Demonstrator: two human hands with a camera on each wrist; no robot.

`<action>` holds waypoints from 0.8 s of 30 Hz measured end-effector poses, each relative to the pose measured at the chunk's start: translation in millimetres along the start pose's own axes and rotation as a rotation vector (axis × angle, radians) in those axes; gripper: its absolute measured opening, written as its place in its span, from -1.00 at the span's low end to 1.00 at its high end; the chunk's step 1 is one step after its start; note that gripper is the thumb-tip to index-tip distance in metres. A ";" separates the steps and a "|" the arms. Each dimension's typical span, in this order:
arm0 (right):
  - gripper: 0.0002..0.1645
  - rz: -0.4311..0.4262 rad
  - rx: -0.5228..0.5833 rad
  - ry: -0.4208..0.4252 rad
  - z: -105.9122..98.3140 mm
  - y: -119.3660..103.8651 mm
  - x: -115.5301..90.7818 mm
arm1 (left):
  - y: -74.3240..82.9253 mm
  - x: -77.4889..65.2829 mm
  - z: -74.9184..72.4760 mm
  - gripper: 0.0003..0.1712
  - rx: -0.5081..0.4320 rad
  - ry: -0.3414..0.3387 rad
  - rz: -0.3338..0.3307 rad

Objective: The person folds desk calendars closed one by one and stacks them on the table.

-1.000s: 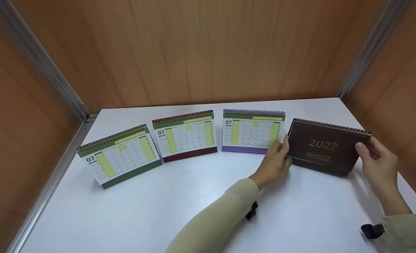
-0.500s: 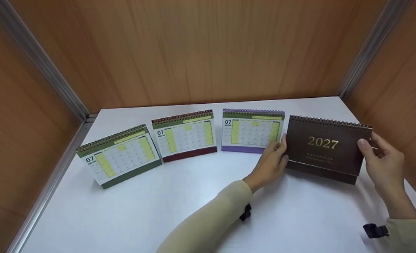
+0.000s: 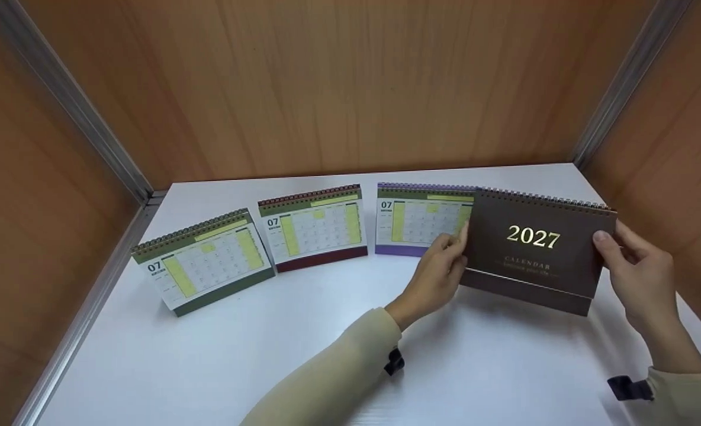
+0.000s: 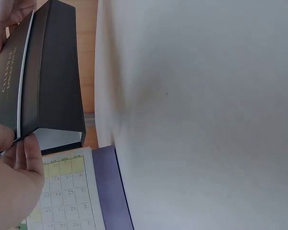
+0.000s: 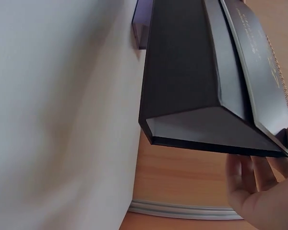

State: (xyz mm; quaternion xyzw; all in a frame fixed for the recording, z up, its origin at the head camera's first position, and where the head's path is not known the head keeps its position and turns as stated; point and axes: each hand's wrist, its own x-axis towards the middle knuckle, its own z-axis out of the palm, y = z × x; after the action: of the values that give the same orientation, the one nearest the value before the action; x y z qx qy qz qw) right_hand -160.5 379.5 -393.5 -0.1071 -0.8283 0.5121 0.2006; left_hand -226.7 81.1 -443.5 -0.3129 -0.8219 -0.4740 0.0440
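Note:
Both hands hold a dark brown desk calendar with gold "2027" lettering and a spiral binding along its top. My left hand grips its left side edge; my right hand pinches the upper right side, thumb on the cover. In the left wrist view the underside of the calendar shows raised off the white table. The right wrist view shows its hollow triangular base. Behind its left edge, partly covered, stands a purple-based calendar on a 07 page.
To the left stand a red-based calendar and a green-based calendar, both on 07 pages. The white table is enclosed by a wooden back panel and side panels with metal corner rails.
The brown calendar has risen off the table and come nearer and slightly left, turning more upright, its left edge now overlapping the purple-based calendar. Both hands moved with it.

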 end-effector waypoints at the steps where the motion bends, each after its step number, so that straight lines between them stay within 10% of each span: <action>1: -0.31 -0.007 -0.005 -0.010 1.5 -0.9 -0.4 | 0.0 -1.5 -2.8 -0.29 -0.008 -0.003 -0.010; 24: -0.27 -0.079 -0.006 -0.253 74.2 -21.0 -0.7 | -14.8 -59.9 -78.0 -0.24 -0.199 0.011 -0.251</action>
State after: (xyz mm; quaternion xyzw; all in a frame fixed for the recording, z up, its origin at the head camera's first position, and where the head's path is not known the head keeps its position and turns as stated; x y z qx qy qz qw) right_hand -192.1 309.9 -404.2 -0.0095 -0.8520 0.5108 0.1143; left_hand -204.5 -15.4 -434.0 -0.2081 -0.8033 -0.5564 -0.0423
